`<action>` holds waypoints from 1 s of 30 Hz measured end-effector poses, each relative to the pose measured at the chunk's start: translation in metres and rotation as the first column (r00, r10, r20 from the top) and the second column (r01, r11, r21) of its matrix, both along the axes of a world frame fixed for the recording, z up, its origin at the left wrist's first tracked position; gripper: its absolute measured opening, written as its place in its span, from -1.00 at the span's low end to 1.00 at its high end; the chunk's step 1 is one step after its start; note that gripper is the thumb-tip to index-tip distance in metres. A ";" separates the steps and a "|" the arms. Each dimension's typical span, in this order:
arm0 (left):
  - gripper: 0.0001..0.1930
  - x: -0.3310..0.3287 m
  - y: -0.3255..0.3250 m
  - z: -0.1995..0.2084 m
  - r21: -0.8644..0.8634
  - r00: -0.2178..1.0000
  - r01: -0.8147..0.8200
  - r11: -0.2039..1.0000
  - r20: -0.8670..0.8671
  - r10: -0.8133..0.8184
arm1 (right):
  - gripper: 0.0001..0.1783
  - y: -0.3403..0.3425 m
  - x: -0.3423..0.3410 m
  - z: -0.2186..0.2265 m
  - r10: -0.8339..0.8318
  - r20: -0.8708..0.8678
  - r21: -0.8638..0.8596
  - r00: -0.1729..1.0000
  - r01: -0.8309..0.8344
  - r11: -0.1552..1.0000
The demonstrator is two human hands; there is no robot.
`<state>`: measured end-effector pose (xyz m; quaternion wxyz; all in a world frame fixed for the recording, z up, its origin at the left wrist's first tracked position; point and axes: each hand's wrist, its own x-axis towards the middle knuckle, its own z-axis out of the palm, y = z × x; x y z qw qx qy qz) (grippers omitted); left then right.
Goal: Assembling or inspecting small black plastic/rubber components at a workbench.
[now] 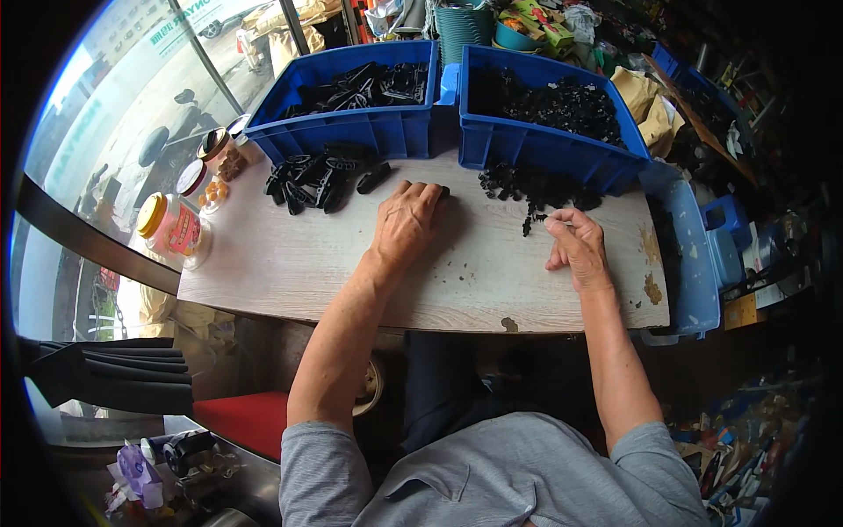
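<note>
On the pale wooden table, my left hand (407, 218) is closed over an elongated black plastic part; only its dark end (445, 191) shows beyond the fingers. To its left lies a loose pile of similar long black parts (320, 180), with a single one (374, 178) apart from the rest. My right hand (580, 249) has thumb and forefinger pinched at a small jagged black piece (541, 218). Just beyond those fingertips, a heap of small black pieces (549, 190) spreads over the tabletop.
Behind the piles stand two blue bins, one of long black parts (342, 132), one of small black pieces (544, 151). Jars, one yellow-lidded (171, 227), line the window side. A translucent blue tub (698, 255) stands beyond the table's right edge. A red seat (241, 422) is at lower left.
</note>
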<state>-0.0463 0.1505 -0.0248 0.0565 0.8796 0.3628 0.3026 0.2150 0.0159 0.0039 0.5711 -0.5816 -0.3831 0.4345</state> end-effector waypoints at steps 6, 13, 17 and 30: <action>-0.77 -0.011 -0.012 0.002 0.135 0.977 -0.211 0.968 0.009 0.211 | -0.79 -0.001 0.001 -0.002 0.006 -0.026 0.028 1.000 -0.005 1.000; -0.78 -0.028 -0.028 -0.002 0.085 0.951 -0.302 0.950 0.094 0.294 | -0.79 0.000 0.003 -0.004 0.023 -0.025 0.047 0.999 -0.022 0.999; -0.82 -0.014 -0.051 0.010 -0.301 0.862 -0.137 0.944 0.433 0.263 | -0.82 -0.003 0.004 -0.003 0.014 -0.044 0.037 0.999 -0.012 0.999; -0.81 0.016 -0.092 0.006 -0.592 0.436 0.502 0.630 0.803 0.407 | -0.84 -0.004 -0.012 -0.007 0.077 -0.172 0.096 0.982 -0.061 0.994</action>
